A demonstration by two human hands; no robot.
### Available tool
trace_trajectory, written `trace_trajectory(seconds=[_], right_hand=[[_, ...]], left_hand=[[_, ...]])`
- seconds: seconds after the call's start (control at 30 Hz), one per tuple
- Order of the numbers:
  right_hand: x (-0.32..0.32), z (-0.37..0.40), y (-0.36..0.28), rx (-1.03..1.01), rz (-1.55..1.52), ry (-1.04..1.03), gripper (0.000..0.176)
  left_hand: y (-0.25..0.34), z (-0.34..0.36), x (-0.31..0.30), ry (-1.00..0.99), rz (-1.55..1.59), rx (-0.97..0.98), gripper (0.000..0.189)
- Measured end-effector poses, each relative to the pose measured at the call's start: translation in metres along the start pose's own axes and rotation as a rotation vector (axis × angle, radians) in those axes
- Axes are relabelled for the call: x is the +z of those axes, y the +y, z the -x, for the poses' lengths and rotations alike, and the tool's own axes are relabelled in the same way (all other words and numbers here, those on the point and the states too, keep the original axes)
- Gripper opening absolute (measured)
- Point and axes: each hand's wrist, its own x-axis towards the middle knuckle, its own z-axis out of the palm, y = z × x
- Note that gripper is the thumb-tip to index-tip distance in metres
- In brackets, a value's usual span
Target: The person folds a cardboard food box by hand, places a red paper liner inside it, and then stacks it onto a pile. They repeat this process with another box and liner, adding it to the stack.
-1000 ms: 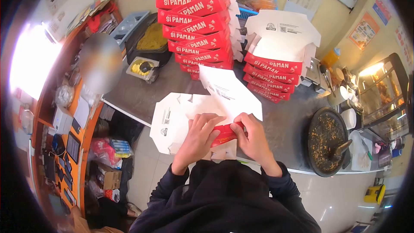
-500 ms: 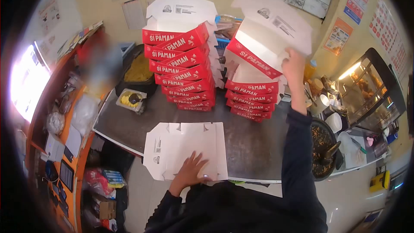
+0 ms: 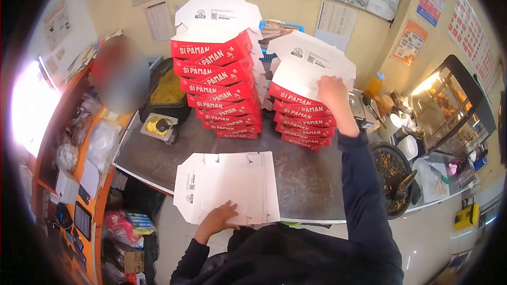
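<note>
Near the front edge of the table lies a flat, unfolded white box blank (image 3: 227, 179), possibly several layered together. My left hand (image 3: 217, 219) rests on its near edge with the fingers stretched out. At the right stack of red-and-white food boxes (image 3: 303, 121), my right hand (image 3: 334, 94) has its fingers curled at the right side of the top box (image 3: 290, 82); its fingertips are partly hidden. That box's white lid stands raised and leans back. To the left rises a taller stack of the same boxes (image 3: 219, 87), also with the top lid up.
A tray of yellow food (image 3: 168, 87) and a small plastic container (image 3: 158, 126) stand at the left. On the right are a dark pan with a pestle (image 3: 391, 179), cups (image 3: 391, 125) and a lit food warmer (image 3: 449, 105). A person (image 3: 121, 76) is beyond the left counter.
My right hand has lowered the top box onto the right stack, moving it left and down. My left hand has slid slightly left and toward me on the blank.
</note>
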Motion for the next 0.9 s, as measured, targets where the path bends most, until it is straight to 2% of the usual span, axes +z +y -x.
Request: trace_trajectory(seconds=[0.07, 0.13, 0.17, 0.2, 0.23, 0.27, 0.3, 0.37, 0.4, 0.5, 0.57, 0.63, 0.73, 0.83, 0.9], right_hand=[[-0.022, 0.027, -0.011, -0.132, -0.16, 0.221, 0.023], [-0.033, 0.067, -0.025, -0.206, -0.47, 0.136, 0.025], [-0.043, 0.089, -0.035, -0.26, -0.618, -0.046, 0.028], [-0.044, 0.112, -0.044, -0.285, -0.773, -0.263, 0.029], [-0.023, 0.137, -0.046, -0.449, -0.809, -0.32, 0.033], [-0.005, 0.159, -0.049, -0.659, -0.742, -0.411, 0.04], [0.007, 0.185, -0.058, -0.664, -0.825, -0.606, 0.047], [0.036, 0.234, -0.075, -0.698, -0.978, -0.758, 0.052], [0.043, 0.252, -0.083, -0.672, -1.028, -0.734, 0.05], [0.064, 0.283, -0.104, -0.561, -1.146, -0.592, 0.043], [0.078, 0.293, -0.114, -0.449, -1.198, -0.441, 0.035], [0.069, 0.288, -0.129, -0.379, -1.122, -0.261, 0.026], [0.054, 0.279, -0.153, -0.303, -1.032, -0.118, 0.018], [0.043, 0.277, -0.168, -0.311, -0.972, -0.07, 0.015], [0.042, 0.279, -0.17, -0.346, -0.959, -0.076, 0.014]], left_hand=[[-0.009, 0.001, -0.002, -0.022, 0.063, -0.02, 0.052], [-0.009, 0.0, -0.012, -0.044, 0.163, -0.049, 0.049], [-0.01, 0.001, -0.017, -0.057, 0.217, -0.071, 0.048], [-0.012, 0.005, -0.018, 0.053, 0.41, -0.12, 0.036], [-0.011, 0.005, -0.025, 0.108, 0.343, -0.122, 0.03], [0.001, 0.004, -0.041, 0.093, 0.469, -0.294, 0.025], [0.011, 0.006, -0.053, 0.078, 0.594, -0.47, 0.02], [-0.004, 0.013, -0.044, 0.121, 0.72, -0.535, 0.026], [-0.008, 0.015, -0.035, 0.235, 0.905, -0.495, 0.028], [-0.014, 0.012, -0.036, 0.276, 0.987, -0.386, 0.027], [0.006, 0.005, -0.056, 0.254, 1.052, -0.488, 0.025], [0.013, 0.0, -0.067, 0.211, 1.113, -0.599, 0.024], [0.013, -0.013, -0.056, 0.282, 1.064, -0.504, 0.02], [0.033, -0.02, -0.07, 0.293, 0.81, -0.501, 0.015], [0.039, -0.022, -0.069, 0.424, 0.748, -0.395, 0.013]])
